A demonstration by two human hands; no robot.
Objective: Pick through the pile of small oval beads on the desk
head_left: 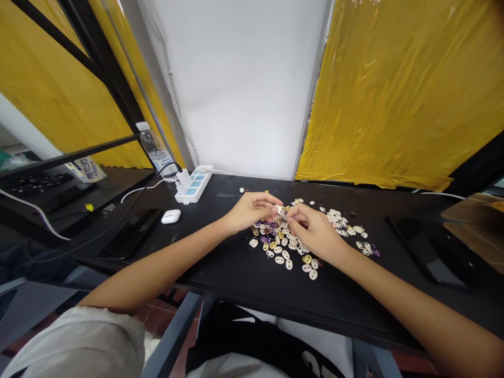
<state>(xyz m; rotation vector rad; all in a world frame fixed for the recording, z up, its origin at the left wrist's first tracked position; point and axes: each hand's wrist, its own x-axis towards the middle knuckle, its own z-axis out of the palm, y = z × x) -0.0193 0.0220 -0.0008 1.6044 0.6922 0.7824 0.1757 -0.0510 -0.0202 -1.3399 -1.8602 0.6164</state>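
My left hand (254, 211) is closed in a pinch on a small white piece (279, 209) over the middle of the black table. Opposite it, my right hand (312, 227) pinches a thin, shiny, silvery piece (282, 215) whose tip meets the white one. The fingertips nearly touch, and fine detail between them is too small to make out. Beneath and around both hands lies a spread of small oval pieces (285, 254) with holes, mostly cream, some yellow, purple and brown. More cream pieces (340, 222) lie to the right of my right hand.
A white power strip (197, 184) with a plugged-in charger and a water bottle (157, 152) stand at the back left. Nearer are a white earbud case (170, 216) and a black phone (129, 233). A dark flat device (431, 252) and a brown paper bag (476, 226) lie right.
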